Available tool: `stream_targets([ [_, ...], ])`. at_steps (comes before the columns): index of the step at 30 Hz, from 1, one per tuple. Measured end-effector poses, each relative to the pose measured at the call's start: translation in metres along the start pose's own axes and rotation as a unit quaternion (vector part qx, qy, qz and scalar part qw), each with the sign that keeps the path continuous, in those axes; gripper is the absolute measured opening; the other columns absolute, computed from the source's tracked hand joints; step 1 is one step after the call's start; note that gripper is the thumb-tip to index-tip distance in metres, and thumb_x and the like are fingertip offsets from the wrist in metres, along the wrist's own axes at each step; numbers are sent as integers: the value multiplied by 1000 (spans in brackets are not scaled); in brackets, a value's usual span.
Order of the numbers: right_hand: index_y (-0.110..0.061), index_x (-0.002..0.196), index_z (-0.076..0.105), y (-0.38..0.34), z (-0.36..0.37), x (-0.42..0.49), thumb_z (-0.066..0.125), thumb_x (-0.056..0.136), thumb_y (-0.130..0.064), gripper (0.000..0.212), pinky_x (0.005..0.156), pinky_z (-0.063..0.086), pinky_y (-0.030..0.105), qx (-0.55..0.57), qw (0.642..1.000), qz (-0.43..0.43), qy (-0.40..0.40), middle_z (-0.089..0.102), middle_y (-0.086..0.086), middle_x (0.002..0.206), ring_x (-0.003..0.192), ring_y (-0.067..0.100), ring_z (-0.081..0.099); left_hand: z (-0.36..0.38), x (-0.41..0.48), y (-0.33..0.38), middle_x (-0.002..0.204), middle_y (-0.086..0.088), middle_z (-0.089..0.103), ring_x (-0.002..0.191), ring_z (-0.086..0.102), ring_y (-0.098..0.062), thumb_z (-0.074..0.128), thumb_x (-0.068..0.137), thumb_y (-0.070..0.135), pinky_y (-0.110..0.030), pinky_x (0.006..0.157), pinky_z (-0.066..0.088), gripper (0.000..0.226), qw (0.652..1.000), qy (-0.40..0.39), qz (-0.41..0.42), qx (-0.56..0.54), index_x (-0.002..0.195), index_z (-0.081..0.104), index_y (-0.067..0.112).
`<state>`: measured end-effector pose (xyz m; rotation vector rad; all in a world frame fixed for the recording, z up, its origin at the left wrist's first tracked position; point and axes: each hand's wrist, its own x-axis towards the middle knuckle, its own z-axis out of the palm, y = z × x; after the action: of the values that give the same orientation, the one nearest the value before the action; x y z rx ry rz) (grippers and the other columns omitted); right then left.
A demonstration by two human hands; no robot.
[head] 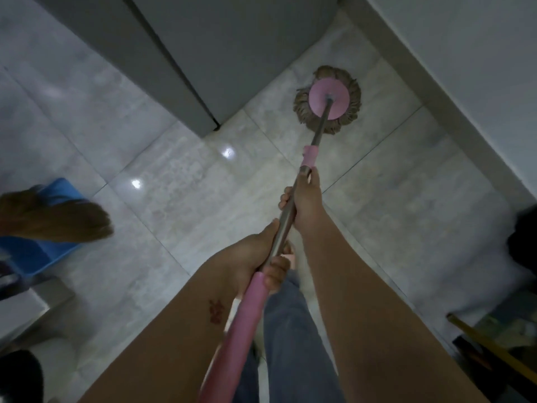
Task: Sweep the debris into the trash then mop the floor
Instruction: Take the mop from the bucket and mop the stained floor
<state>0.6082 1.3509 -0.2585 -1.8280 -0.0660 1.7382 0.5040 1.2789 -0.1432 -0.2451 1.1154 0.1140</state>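
Note:
A mop with a round pink head plate and brown strings [328, 100] rests flat on the pale tiled floor [180, 181], in the gap between a grey cabinet and the wall. Its metal pole [318, 132] runs back toward me and ends in a pink foam grip [247, 321]. My right hand [305, 199] is wrapped around the bare metal part of the pole, further down toward the head. My left hand [255, 257] grips the pole just above the pink foam. A brown broom head [58, 216] lies over a blue dustpan [43, 251] at the left.
A tall grey cabinet [186, 59] stands ahead with its corner near the mop. A white wall with a grey skirting [430, 91] runs along the right. Dark objects and a yellow stick [494, 350] sit at the lower right. My jeans-clad leg [290, 330] is below the pole.

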Motion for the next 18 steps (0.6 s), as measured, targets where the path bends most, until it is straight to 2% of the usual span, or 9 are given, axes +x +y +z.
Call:
stream_targets([
  [4, -37, 147, 26, -69, -39, 39, 32, 106, -32, 42, 40, 40, 20, 15, 999, 1, 43, 42, 3, 59, 38, 12, 43, 61, 36, 55, 42, 2, 39, 27, 32, -8, 39, 91, 67, -10, 31, 30, 56, 998, 7, -11, 66, 69, 44, 15],
  [8, -36, 148, 28, -99, -79, 50, 34, 106, -32, 42, 41, 40, 19, 34, 997, 8, 75, 44, 2, 58, 39, 12, 43, 102, 60, 70, 43, 2, 40, 27, 34, -8, 38, 90, 68, -11, 32, 32, 57, 993, 9, -27, 113, 69, 42, 15],
  [12, -34, 146, 28, -80, -91, 38, 32, 106, -34, 40, 40, 39, 19, 36, 996, 12, 87, 40, 3, 60, 43, 13, 40, 100, 61, 48, 47, 1, 41, 29, 33, -8, 40, 90, 68, -12, 32, 32, 56, 990, 22, -53, 128, 70, 43, 15],
  [18, -33, 149, 23, -7, -76, -9, 27, 107, -30, 42, 39, 38, 20, 41, 995, 18, 90, 39, 4, 60, 42, 14, 39, 44, 33, -6, 43, 1, 43, 28, 34, -9, 40, 91, 66, -12, 32, 31, 57, 986, 53, -42, 152, 68, 47, 14],
])
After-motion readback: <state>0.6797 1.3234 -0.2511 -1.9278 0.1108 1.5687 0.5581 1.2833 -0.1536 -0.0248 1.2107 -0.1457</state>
